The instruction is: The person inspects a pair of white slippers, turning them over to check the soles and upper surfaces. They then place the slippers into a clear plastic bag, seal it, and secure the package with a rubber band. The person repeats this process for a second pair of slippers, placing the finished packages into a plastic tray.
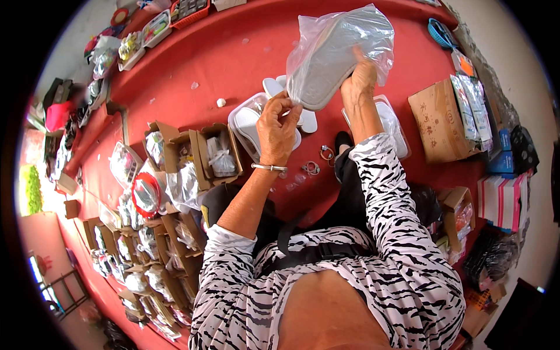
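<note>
In front of me, a clear plastic bag (378,28) surrounds a pale grey, slipper-shaped sole (324,70). My right hand (360,84) is closed on the sole's right side, with its thumb laid over the face. Whether those fingers are inside or outside the bag I cannot tell. At the sole's lower left end, my left hand (279,125) pinches the bag's edge. Below that hand, white slippers (249,125) lie in a clear plastic tub (238,137). More white soles (308,121) show behind the bag. A second clear tub (402,146) with a white piece sits beyond my right wrist.
Open cardboard boxes (198,166) with bagged goods crowd the left on the red floor (192,70). A large carton (434,125) stands at the right. Small rings of cord or wire (311,168) lie between my feet. A blue basket (438,34) sits far right.
</note>
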Action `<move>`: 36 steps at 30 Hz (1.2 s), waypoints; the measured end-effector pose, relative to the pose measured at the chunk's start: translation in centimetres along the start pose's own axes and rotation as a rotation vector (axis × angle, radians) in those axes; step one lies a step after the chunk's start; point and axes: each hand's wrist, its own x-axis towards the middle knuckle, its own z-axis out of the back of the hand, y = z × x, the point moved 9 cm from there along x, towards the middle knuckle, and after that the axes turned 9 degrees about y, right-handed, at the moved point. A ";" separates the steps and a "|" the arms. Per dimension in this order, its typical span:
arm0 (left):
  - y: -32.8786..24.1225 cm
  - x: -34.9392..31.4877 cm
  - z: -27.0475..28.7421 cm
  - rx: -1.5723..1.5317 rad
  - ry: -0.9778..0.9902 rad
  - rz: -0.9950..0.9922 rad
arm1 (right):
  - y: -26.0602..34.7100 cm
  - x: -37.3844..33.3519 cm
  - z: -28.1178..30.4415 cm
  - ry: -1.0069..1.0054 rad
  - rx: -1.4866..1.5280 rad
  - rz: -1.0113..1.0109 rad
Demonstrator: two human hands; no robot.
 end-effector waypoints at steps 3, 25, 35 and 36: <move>-1.1 -0.4 -1.1 0.029 0.016 -0.025 | 1.0 -0.5 -0.2 -0.031 0.006 0.006; -1.0 -3.3 -7.8 -0.403 0.550 0.190 | 3.5 0.5 0.0 0.031 -0.231 0.323; -2.9 -5.0 -8.6 -0.362 0.671 0.090 | 1.2 0.7 1.1 -0.003 0.077 -0.021; -3.6 -5.1 -8.5 -0.259 0.667 -0.011 | 1.1 0.4 0.7 0.017 0.101 -0.050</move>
